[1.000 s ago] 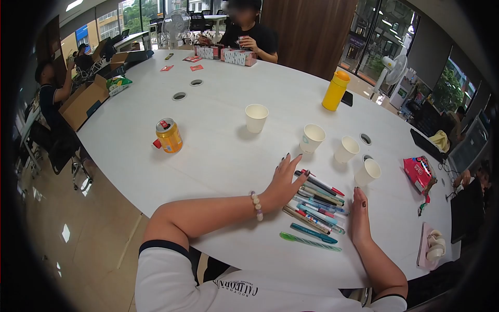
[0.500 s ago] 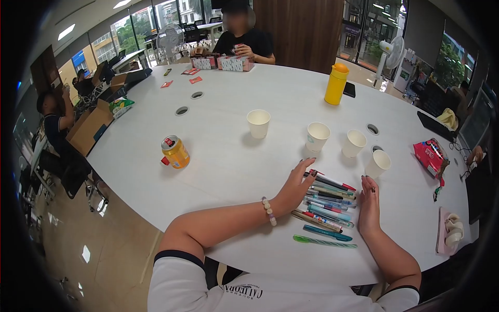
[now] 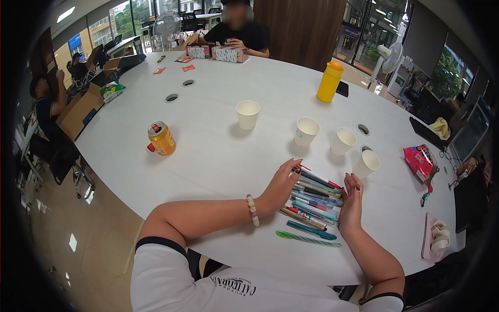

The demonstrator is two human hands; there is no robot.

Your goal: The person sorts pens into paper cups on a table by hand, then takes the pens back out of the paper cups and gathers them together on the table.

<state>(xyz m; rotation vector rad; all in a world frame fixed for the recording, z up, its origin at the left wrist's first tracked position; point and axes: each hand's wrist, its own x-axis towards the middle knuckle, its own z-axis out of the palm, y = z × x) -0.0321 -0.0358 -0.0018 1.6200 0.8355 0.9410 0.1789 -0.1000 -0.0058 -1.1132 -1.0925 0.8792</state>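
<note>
A row of pens (image 3: 316, 204) lies side by side on the white table between my hands. My left hand (image 3: 280, 188) rests open along their left ends, fingers stretched out. At the right ends, my right hand (image 3: 352, 203) stands on its edge, fingers extended, with the palm against or very close to the pens. Nearer my body, a teal pen (image 3: 312, 230) and a green striped pen (image 3: 309, 238) lie apart from the row. Beyond my hands stand several white paper cups, among them a tilted-looking cup (image 3: 367, 164) just past my right fingertips.
An orange drink can (image 3: 162, 140) stands at left. Farther back are a yellow bottle (image 3: 329, 83) and a dark phone (image 3: 342, 89). A red snack bag (image 3: 420, 162) and a pink item (image 3: 432, 236) lie at right. Another person sits across, behind patterned boxes (image 3: 228, 54).
My right hand has come inward to the pens' right ends, narrowing the gap. My left hand stays at their left ends. The view has shifted slightly. The person opposite has moved one hand outward.
</note>
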